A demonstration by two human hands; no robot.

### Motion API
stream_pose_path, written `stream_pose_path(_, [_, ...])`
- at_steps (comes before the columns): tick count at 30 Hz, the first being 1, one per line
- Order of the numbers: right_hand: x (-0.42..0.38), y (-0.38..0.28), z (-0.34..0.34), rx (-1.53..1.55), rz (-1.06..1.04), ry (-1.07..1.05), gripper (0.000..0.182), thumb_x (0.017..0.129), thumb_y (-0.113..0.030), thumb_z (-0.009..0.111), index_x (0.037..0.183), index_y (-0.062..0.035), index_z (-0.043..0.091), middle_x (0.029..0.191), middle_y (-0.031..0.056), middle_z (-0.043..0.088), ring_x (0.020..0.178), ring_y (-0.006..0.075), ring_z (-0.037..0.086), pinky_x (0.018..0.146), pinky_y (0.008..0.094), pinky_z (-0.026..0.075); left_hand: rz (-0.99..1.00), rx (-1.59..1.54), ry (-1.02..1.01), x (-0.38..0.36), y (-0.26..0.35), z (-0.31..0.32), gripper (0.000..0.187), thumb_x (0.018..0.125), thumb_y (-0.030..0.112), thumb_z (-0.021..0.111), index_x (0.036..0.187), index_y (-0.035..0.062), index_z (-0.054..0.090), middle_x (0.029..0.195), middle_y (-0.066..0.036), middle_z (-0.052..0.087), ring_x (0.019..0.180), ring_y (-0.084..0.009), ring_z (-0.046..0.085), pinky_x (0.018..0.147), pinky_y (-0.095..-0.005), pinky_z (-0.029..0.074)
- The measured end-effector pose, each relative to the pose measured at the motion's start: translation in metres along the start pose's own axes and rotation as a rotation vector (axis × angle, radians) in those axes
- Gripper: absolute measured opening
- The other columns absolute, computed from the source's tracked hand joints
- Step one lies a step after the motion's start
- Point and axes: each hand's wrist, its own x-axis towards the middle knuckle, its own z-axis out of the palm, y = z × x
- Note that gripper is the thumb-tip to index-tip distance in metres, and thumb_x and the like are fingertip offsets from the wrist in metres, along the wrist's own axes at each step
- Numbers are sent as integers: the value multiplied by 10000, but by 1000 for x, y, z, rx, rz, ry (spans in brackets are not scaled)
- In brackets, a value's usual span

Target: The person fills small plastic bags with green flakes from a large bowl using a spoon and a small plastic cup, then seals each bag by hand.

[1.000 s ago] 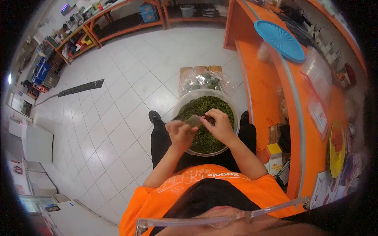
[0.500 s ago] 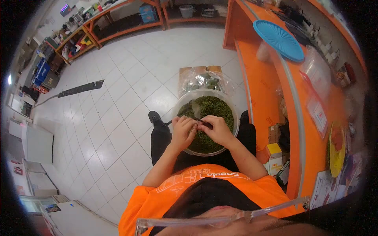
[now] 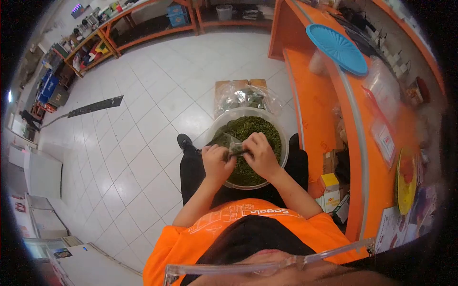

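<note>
A large translucent tub [image 3: 285, 164] sits between my knees, filled with loose chopped green herb [image 3: 248, 127]. Over it, my left hand [image 3: 217, 161] and my right hand [image 3: 260, 152] pinch a small clear plastic bag [image 3: 233, 144] from either side. Fingers on both hands are closed. A dark band runs along the bag's lower part between my fingertips; I cannot make out what it is. Just past the tub's far rim, a bigger clear plastic bag [image 3: 245, 97] with green packets inside lies on a wooden surface [image 3: 257, 82].
On my right stands an orange shelf unit [image 3: 310, 119] with a round blue lid [image 3: 337, 49], a yellow plate [image 3: 405, 183] and plastic bags on top. Boxes [image 3: 329, 190] fill its lower shelf. A dark strip [image 3: 95, 106] lies on the tiled floor to the left.
My hands have moved slightly apart. The small bag now stretches between them, where before the dark band slanted under my right fingers. The right hand has risen a little.
</note>
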Motion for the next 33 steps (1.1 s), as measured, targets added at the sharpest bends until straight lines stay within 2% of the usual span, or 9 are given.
stream_pose_path(2, [0,-1,-3,-5,-134,-10,237,654,36,638,879,-29,601,922,116,513,818,289,496,704,367,431,16,-20,-218,-6,-9,3,146,652,127,653,628,105,511,598,-17,509,630,-222,515,671,-369,333])
stream_pose_path(6, [0,-1,-3,25,-58,-15,395,627,52,669,1006,-48,625,1012,104,478,829,254,489,731,343,441,166,-15,-281,11,11,-12,229,626,148,693,832,123,598,802,-32,582,811,-224,551,777,-396,359])
stream_pose_path(9, [-1,0,-5,68,51,-50,370,653,36,674,1010,-44,620,1018,112,469,832,242,494,746,342,446,231,12,-328,17,16,-17,661,600,177,754,1214,147,512,1232,-57,486,1133,-267,456,960,-437,321])
stream_pose_path(14, [-2,6,-9,262,100,-97,210,735,-47,633,939,-22,590,1029,156,463,988,326,477,851,392,417,231,-37,-268,21,2,-6,626,620,168,774,1189,122,516,1181,-72,529,1115,-276,485,966,-412,345])
stream_pose_path(17, [-6,16,-19,82,63,175,154,766,-61,598,897,6,550,992,150,463,922,323,478,817,396,415,101,-189,-201,22,1,-3,663,599,169,813,1182,93,506,1150,-93,546,1089,-289,507,943,-394,384])
stream_pose_path(20, [-13,24,-28,-215,276,-73,164,827,-63,540,972,4,576,979,163,502,913,335,501,806,412,432,-9,-322,-164,20,-4,-2,703,568,166,848,1171,69,500,1129,-111,552,1064,-294,522,908,-383,419])
stream_pose_path(24, [-25,16,-32,-143,154,-353,116,831,-68,574,902,24,579,848,168,535,854,352,533,763,421,445,-99,-409,-185,15,-10,0,721,554,157,862,1168,56,497,1116,-114,554,1043,-276,542,889,-365,436])
stream_pose_path(28, [-28,14,-8,67,200,-269,167,854,-134,548,835,29,580,810,193,573,789,394,557,725,430,458,-102,-437,-140,11,-16,4,730,555,152,862,1176,46,493,1108,-118,555,1024,-262,557,875,-353,446])
stream_pose_path(33, [-26,33,3,239,497,-131,179,899,-124,532,893,45,590,797,149,614,756,270,625,653,350,513,-186,-458,-130,10,-15,1,744,566,127,854,1202,32,479,1110,-126,554,1008,-252,565,865,-353,455])
